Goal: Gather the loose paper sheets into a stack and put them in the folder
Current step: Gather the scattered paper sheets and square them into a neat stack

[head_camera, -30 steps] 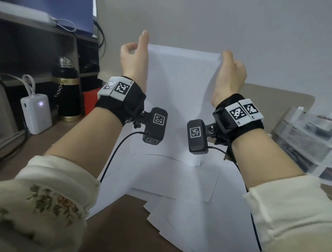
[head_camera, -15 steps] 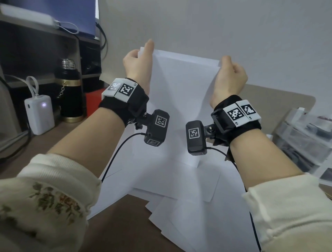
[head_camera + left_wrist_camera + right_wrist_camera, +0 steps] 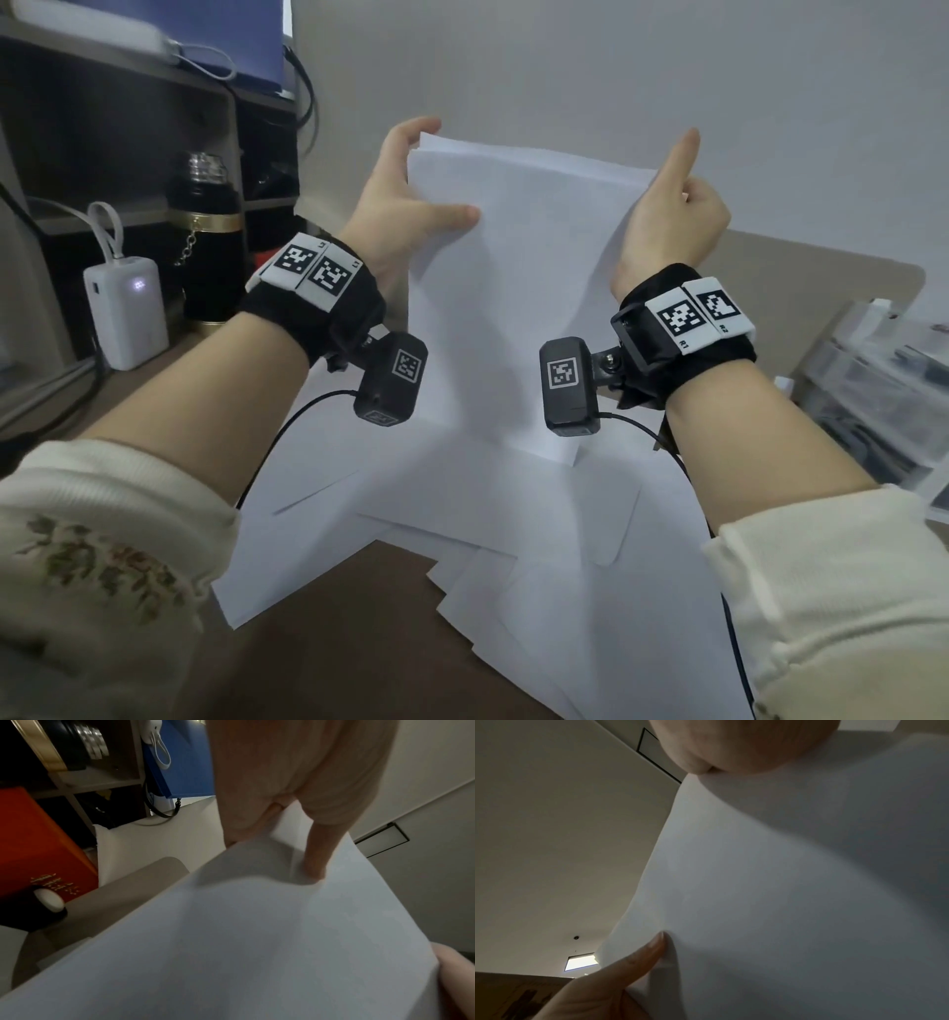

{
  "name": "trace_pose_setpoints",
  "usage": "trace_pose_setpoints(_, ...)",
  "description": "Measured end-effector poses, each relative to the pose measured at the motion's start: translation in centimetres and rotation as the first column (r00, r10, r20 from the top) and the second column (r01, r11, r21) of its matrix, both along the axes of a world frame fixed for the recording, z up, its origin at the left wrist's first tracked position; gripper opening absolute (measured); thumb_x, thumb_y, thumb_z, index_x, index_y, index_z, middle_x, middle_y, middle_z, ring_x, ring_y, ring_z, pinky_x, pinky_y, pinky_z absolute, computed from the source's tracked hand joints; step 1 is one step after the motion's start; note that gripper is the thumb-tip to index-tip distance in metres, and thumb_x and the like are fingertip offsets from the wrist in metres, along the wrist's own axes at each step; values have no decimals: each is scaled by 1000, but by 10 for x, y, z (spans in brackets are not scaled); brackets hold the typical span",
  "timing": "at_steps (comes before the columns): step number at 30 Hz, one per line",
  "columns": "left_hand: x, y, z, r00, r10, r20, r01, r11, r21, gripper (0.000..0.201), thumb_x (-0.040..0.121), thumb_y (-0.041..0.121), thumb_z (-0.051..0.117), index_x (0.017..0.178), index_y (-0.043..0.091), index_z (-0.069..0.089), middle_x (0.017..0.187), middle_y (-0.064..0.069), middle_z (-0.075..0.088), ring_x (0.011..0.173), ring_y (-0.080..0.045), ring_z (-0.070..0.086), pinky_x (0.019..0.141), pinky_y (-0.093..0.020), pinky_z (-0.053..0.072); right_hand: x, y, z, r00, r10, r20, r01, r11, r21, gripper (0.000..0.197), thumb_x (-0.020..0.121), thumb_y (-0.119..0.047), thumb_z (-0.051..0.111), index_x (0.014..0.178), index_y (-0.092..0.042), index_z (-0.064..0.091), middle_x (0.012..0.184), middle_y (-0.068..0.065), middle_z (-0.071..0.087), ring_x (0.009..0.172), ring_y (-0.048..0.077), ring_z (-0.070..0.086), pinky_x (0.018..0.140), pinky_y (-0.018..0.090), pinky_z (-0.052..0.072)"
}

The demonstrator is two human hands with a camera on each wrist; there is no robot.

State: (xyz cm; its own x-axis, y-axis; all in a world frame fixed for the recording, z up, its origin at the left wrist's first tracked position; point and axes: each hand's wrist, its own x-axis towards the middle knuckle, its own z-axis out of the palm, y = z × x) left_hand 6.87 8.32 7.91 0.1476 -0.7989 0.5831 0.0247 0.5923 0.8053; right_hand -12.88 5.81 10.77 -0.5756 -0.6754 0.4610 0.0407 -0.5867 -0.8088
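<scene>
White paper stack (image 3: 518, 267) stands upright over the loose sheets (image 3: 565, 591) on the brown desk (image 3: 354, 632). Left hand (image 3: 395, 205) pinches its left edge, thumb in front; right hand (image 3: 672, 226) grips its right edge, index finger raised.

brown desk (image 3: 354, 632) with a messy spread of loose white sheets (image 3: 565, 606) lying flat on it, overlapping each other. far left on the desk there's a white power bank (image 3: 128, 313) standing up, and a black flask (image 3: 213, 257) with a gold band just beside it
</scene>
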Motion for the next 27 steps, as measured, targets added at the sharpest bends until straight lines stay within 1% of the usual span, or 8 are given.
trace_pose_setpoints(2,-2,-1,1,997,67,-39,-68,997,-25,68,74,-11,71,130,14,40,106,-2,57,75,-2,67,66,-24,55,1,2,1,999,37,10,-36,999,-39,57,94,-50,51,63,-20,14,57,-5,15,55,14,17,46,21,22)
trace_pose_setpoints(5,-4,-6,2,984,162,-74,-166,985,-54,63,71,-9,73,122,12,45,99,1,59,71,1,65,65,-22,53,-2,9,-2,991,133,2,-132,984,-117,50,95,-46,51,62,-19,26,51,-13,23,47,7,24,48,13,28)
trace_pose_setpoints(9,-9,-8,3,973,192,-130,-201,978,-57,60,70,-12,72,118,10,44,90,-2,61,67,-4,65,62,-24,55,-9,14,-25,946,291,-143,-307,945,-109,20,93,-31,61,84,-19,48,67,-15,51,57,-4,49,61,13,41)
trace_pose_setpoints(12,-10,-9,3,972,180,-154,-187,982,-33,65,69,-10,74,120,15,41,94,-12,65,75,-17,68,65,-29,58,-14,11,-48,896,406,-181,-417,908,-26,15,85,-11,71,94,-15,60,92,-1,70,82,10,69,76,27,56)
trace_pose_setpoints(16,-7,-12,-5,979,104,-173,-106,994,1,77,71,-1,76,128,24,31,117,-22,62,89,-24,70,74,-38,59,-17,10,-67,854,511,-100,-506,860,71,12,84,-4,71,89,-14,65,80,-7,73,72,8,70,64,21,55)
trace_pose_setpoints(20,2,-17,-29,986,54,-157,-36,993,113,76,84,9,73,137,25,20,119,-9,63,95,-18,68,73,-30,58,-17,10,-69,827,560,-57,-554,828,90,14,83,-4,71,93,-11,66,83,-1,74,76,15,71,67,27,56)
trace_pose_setpoints(24,13,-21,-58,997,-73,-15,75,965,252,81,71,27,84,139,15,41,126,-5,64,112,-21,65,95,-44,52,-20,9,-71,817,573,-66,-562,817,129,18,82,-5,72,98,-10,66,91,3,73,82,18,71,73,32,58)
trace_pose_setpoints(27,13,-19,-71,985,-166,57,136,930,342,72,65,26,85,130,13,58,120,-2,69,111,-20,65,103,-42,47,-25,3,-83,796,600,-84,-565,785,253,33,79,-10,76,109,-7,65,102,8,73,93,24,71,86,42,56)
